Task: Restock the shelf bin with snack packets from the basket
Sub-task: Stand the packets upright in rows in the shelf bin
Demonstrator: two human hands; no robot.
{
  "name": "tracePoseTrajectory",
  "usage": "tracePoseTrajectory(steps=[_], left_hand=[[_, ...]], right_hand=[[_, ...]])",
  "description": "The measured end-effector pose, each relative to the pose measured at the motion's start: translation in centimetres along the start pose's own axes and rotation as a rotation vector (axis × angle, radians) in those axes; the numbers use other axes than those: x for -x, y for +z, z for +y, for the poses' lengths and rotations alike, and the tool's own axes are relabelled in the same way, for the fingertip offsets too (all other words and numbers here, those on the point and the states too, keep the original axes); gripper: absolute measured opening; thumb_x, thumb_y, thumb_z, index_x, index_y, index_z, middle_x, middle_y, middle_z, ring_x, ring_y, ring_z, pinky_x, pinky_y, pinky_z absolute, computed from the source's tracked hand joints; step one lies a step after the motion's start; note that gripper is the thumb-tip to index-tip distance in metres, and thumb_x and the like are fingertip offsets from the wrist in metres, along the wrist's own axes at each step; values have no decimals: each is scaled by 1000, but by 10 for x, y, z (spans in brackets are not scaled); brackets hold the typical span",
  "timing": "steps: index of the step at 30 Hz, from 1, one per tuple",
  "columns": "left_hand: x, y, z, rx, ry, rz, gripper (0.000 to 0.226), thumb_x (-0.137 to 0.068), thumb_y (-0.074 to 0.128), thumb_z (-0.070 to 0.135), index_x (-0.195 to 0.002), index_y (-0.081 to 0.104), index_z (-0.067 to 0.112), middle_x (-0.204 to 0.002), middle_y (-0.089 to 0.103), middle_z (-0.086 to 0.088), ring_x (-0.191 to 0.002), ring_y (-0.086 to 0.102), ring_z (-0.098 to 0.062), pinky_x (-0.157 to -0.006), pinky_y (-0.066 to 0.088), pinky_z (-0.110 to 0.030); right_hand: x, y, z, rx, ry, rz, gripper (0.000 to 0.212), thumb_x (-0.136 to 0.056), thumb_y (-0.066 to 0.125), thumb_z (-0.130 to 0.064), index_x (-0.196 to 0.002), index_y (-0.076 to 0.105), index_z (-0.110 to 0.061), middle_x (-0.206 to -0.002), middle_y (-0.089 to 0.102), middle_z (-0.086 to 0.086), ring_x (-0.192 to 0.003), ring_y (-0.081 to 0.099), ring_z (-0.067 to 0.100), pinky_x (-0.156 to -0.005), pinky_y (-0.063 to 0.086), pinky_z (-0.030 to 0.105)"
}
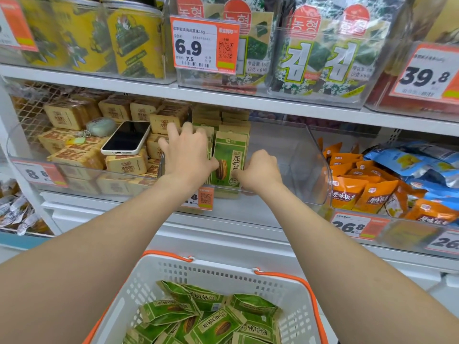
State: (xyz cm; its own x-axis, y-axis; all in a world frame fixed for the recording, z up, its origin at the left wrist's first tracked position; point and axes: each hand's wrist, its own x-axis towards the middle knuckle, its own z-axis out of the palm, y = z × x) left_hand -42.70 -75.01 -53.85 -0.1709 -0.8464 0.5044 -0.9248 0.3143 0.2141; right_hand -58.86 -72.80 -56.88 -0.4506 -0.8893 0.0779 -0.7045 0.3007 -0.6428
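Note:
A clear plastic shelf bin [298, 155] on the middle shelf holds upright green-and-tan sunflower seed packets [229, 155] at its left side. My left hand [186, 150] lies spread over the tops and left side of the standing packets, fingers straight. My right hand [258, 170] has its fingers curled at the lower right edge of the front packet, pinching it. Below, a white basket [173, 274] with orange handles holds several more green packets [211, 319] lying loose.
A white phone [126, 141] and a pale earbud case [100, 126] lie on tan boxed snacks in the left bin. Orange and blue snack bags [367, 192] fill the right bin. Seaweed packs and yellow tins stand on the shelf above. Price tags hang along the shelf edges.

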Motion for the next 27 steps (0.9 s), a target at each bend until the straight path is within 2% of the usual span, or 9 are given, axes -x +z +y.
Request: tracePoseTrajectory(steps=[6, 9, 11, 13, 17, 20, 22, 24, 27], left_hand=[[7, 3, 0, -128, 99, 98, 51, -77, 77, 49, -117, 65, 19, -122, 59, -9, -121, 46, -39, -111, 30, -64], [10, 1, -2, -148, 129, 111, 59, -75, 75, 56, -120, 62, 21, -123, 58, -9, -119, 48, -39, -113, 29, -64], [12, 0, -4, -154, 149, 128, 61, -74, 74, 59, -120, 60, 21, -120, 57, -8, -116, 50, -38, -112, 31, -63], [15, -3, -5, -161, 169, 147, 62, -74, 74, 59, -118, 59, 19, -118, 57, -8, -113, 51, -37, -111, 33, -62], [20, -8, -5, -163, 224, 170, 62, -75, 73, 59, -120, 57, 19, -116, 55, -7, -112, 51, -36, -111, 33, -61], [27, -12, 0, -137, 252, 182, 59, -76, 72, 56, -120, 57, 21, -117, 53, -5, -114, 50, -34, -112, 33, -61], [30, -15, 2, -111, 281, 194, 55, -76, 71, 54, -119, 58, 22, -117, 53, -3, -114, 49, -33, -112, 32, -60], [33, -19, 3, -76, 329, 206, 51, -76, 71, 50, -118, 59, 23, -117, 53, -2, -114, 49, -32, -111, 33, -57], [40, -23, 4, -54, 410, 234, 41, -78, 71, 40, -112, 61, 21, -115, 54, -3, -112, 49, -33, -104, 36, -52]], right_hand=[[1, -3, -3, 3, -10, -30, 25, -78, 86, -32, -87, 73, -12, -89, 72, 6, -88, 66, 25, -61, 47, 28], [0, -6, -3, -36, -9, 39, 6, -84, 72, -11, -80, 73, -7, -90, 72, 12, -83, 63, 25, -66, 50, 30], [0, -7, -3, -41, -3, 69, 8, -86, 66, -6, -81, 72, -6, -95, 71, 14, -82, 60, 26, -67, 48, 29], [0, -7, -3, -28, 18, 43, 4, -85, 70, -11, -84, 72, -8, -95, 70, 13, -84, 64, 28, -65, 49, 29], [0, -5, -2, -34, 40, -14, 22, -78, 82, -30, -86, 73, -11, -89, 73, 9, -89, 70, 27, -69, 59, 33], [1, -7, 0, -49, 47, -67, 33, -76, 85, -41, -87, 74, -12, -87, 73, 7, -88, 69, 25, -57, 49, 27], [1, -9, 0, -62, 45, -109, 33, -76, 85, -42, -85, 74, -12, -86, 73, 8, -85, 69, 25, -53, 48, 27], [2, -10, 0, -82, 45, -107, 33, -75, 83, -41, -81, 70, -12, -87, 72, 11, -84, 71, 28, -55, 57, 32], [13, -16, -1, 41, -51, -8, 27, -85, 69, -32, -71, 53, -16, -84, 63, 12, -82, 63, 36, -50, 41, 30]])
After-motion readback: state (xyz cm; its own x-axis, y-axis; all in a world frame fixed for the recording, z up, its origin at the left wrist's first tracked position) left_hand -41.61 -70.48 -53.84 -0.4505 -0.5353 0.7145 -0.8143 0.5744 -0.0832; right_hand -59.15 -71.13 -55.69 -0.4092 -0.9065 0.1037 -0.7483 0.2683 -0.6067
